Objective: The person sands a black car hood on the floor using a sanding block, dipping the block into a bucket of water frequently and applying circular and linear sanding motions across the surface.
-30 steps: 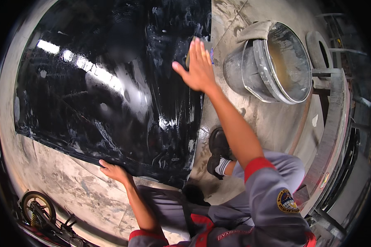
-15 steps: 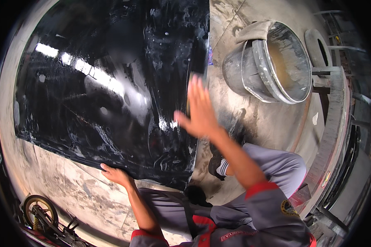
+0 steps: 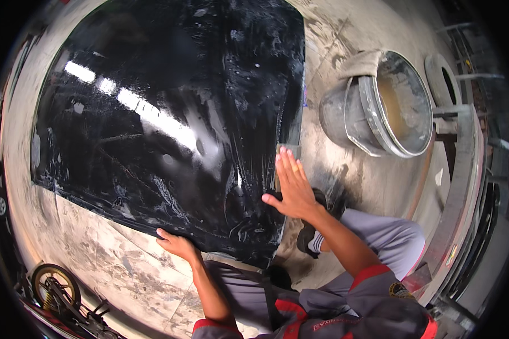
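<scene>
Left hand at the near edge, right hand flat with a pad along the side

A broad black panel [image 3: 152, 130] spreads out before the crouching person, its glossy face up and streaked with pale smears, above the concrete floor [image 3: 136, 254]; whatever carries it from below is hidden. Lying face up like this, it probably gives the person an easy surface to press down on.

The left hand [image 3: 177, 245] sits at the panel's near edge, one digit showing at the rim and the other fingers mostly out of sight. I cannot tell whether it grips or only rests there; such a place would suit steadying the panel.

The right hand [image 3: 293, 189] lies nearly straight at the panel's right edge, fingers together and thumb spread wide, holding a thin pad [image 3: 290, 150] under the fingers, with a corner poking out past the tips. Flat fingers likely spread the pressure more evenly than a pinch would.

A grey bucket [image 3: 333, 118] of murky brownish liquid stands to the right, near the panel but apart from it, seemingly to be within the right hand's reach. A pale cloth [image 3: 361, 65] hangs over its rim, perhaps kept there to stay off the floor and handy.
</scene>
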Tool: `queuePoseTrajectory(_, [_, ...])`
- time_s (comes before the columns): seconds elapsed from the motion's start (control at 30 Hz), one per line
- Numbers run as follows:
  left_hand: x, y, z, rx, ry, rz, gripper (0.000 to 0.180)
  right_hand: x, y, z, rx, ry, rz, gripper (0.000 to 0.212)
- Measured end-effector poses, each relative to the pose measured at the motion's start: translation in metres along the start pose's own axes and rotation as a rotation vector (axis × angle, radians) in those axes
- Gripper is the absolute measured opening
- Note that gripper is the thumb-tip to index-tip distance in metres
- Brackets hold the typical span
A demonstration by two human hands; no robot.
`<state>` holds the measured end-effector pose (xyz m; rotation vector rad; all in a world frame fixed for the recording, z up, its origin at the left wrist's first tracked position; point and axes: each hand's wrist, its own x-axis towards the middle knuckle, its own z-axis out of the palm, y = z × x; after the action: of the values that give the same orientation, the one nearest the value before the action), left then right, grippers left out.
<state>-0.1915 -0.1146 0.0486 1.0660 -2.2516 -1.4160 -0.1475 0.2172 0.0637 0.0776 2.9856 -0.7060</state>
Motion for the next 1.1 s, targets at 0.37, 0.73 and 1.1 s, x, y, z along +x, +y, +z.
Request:
queuePoseTrajectory(0.37, [-0.001,-0.004,0.001,0.128,0.071,0.029,0.06,0.066,0.007,-0.023,-0.037,0.014,-0.064,0.112])
queuePoseTrajectory(0.73, [-0.001,-0.017,0.008,0.155,0.081,0.07,0.055,0.174,0.046,-0.036,-0.153,0.158,-0.08,0.109])
queuePoseTrajectory(1.1, [-0.006,-0.007,0.008,0.152,0.043,0.013,0.055,0.239,0.032,-0.044,-0.1,0.216,-0.089,0.11])
